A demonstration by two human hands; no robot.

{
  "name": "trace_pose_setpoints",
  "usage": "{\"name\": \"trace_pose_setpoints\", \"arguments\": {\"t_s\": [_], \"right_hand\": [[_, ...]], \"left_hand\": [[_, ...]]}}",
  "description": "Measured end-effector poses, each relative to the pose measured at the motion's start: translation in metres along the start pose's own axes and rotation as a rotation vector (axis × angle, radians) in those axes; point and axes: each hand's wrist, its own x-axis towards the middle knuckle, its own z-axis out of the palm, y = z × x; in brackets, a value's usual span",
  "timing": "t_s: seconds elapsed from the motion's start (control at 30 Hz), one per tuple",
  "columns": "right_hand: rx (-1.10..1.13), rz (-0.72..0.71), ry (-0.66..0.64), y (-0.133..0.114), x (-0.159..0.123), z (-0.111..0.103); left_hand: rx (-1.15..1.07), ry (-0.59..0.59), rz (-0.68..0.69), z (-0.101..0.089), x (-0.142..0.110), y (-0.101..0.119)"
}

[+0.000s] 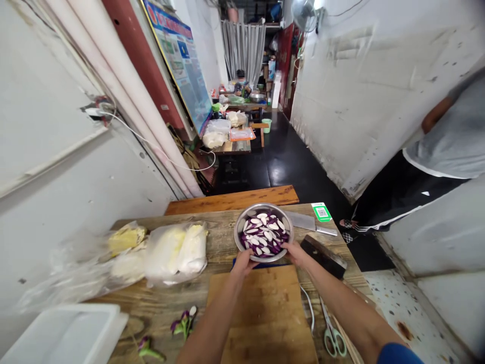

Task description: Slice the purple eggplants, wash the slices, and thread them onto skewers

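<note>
A round metal bowl (238,227) is full of sliced eggplant (265,233), white flesh with purple skin. My left hand (244,262) grips the bowl's near left rim, and my right hand (296,254) grips its near right rim. Just below the bowl lies a wooden cutting board (261,308), partly covered by my left arm. A cleaver (301,220) rests on the table behind my right hand, its blade tip hidden by the bowl. Cut eggplant stems (184,323) lie left of the board.
Plastic bags of pale food (176,253) cover the table's left side, near a white foam box (71,333). Scissors (332,333) and a dark block (324,257) lie at right. A person (435,146) stands by the right wall; another person (241,86) sits at the back.
</note>
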Motion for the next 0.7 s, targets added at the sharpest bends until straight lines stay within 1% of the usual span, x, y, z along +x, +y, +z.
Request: {"name": "trace_pose_setpoints", "arguments": {"t_s": [0.1,0.2,0.23,0.3,0.33,0.4,0.43,0.5,0.53,0.6,0.67,0.7], "right_hand": [[-0.010,-0.048,0.069,-0.005,-0.005,0.007],[-0.004,-0.114,0.100,-0.018,-0.029,-0.003],[0.004,-0.136,0.105,-0.024,-0.042,-0.010],[0.026,-0.175,0.119,-0.034,-0.079,-0.029],[0.042,-0.189,0.121,-0.038,-0.102,-0.041],[0.078,-0.196,0.104,-0.042,-0.152,-0.069],[0.101,-0.188,0.056,-0.042,-0.178,-0.085],[0.091,-0.156,0.026,-0.034,-0.231,-0.118],[0.071,-0.137,0.048,-0.027,-0.256,-0.135],[0.042,-0.103,0.149,-0.007,-0.305,-0.168],[0.065,-0.086,0.248,0.019,-0.355,-0.196],[0.097,-0.083,0.278,0.034,-0.380,-0.209]], "left_hand": [[-0.015,-0.011,0.068,0.005,-0.018,0.004],[-0.018,-0.058,0.193,0.018,-0.048,0.009],[-0.007,-0.078,0.244,0.024,-0.061,0.010],[0.041,-0.102,0.322,0.038,-0.091,0.009],[0.077,-0.104,0.332,0.045,-0.107,0.005],[0.135,-0.120,0.302,0.058,-0.140,-0.009],[0.152,-0.143,0.266,0.064,-0.155,-0.020],[0.176,-0.204,0.174,0.075,-0.183,-0.050],[0.193,-0.241,0.124,0.081,-0.195,-0.069],[0.236,-0.326,0.025,0.091,-0.214,-0.113],[0.297,-0.408,-0.077,0.097,-0.230,-0.161],[0.345,-0.436,-0.131,0.099,-0.237,-0.185]]}}
